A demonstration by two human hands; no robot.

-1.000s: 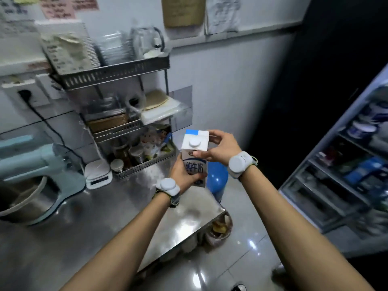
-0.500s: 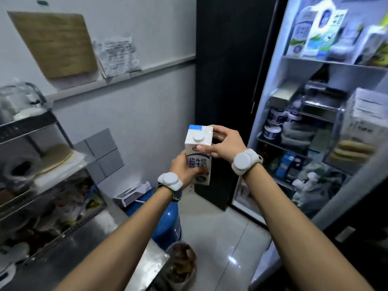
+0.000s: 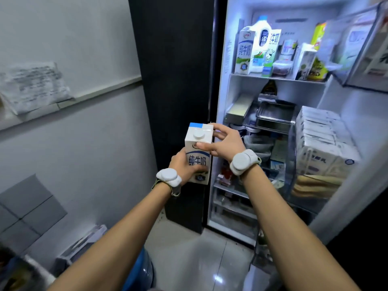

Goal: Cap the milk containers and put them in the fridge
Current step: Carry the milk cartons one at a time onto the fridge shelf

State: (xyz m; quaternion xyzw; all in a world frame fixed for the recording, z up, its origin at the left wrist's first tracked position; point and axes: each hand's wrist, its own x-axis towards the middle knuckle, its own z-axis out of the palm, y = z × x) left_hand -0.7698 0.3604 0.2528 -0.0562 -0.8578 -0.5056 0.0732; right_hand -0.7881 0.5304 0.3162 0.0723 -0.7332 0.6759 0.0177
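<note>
I hold a white and blue milk carton (image 3: pixel 198 152) upright in front of me, its round white cap (image 3: pixel 198 134) on top. My left hand (image 3: pixel 182 165) grips the carton's lower body from the left. My right hand (image 3: pixel 224 141) holds its upper part, thumb across the front and fingers round the top right edge. The carton is in the air just left of the open fridge (image 3: pixel 273 127), level with its middle shelves. On the top shelf (image 3: pixel 277 77) stand other milk cartons (image 3: pixel 244 52) and a plastic milk jug (image 3: pixel 262 43).
The fridge's black side panel (image 3: pixel 174 80) stands behind the carton. Its open door (image 3: pixel 336 164) on the right holds stacked white boxes (image 3: pixel 323 143). Metal trays (image 3: pixel 275 115) fill the middle shelf. A blue water jug (image 3: pixel 138 271) stands on the tiled floor below my arms.
My view has swung right from the steel counter to the open fridge. The carton stays in the same two-handed hold and is now close to the fridge opening.
</note>
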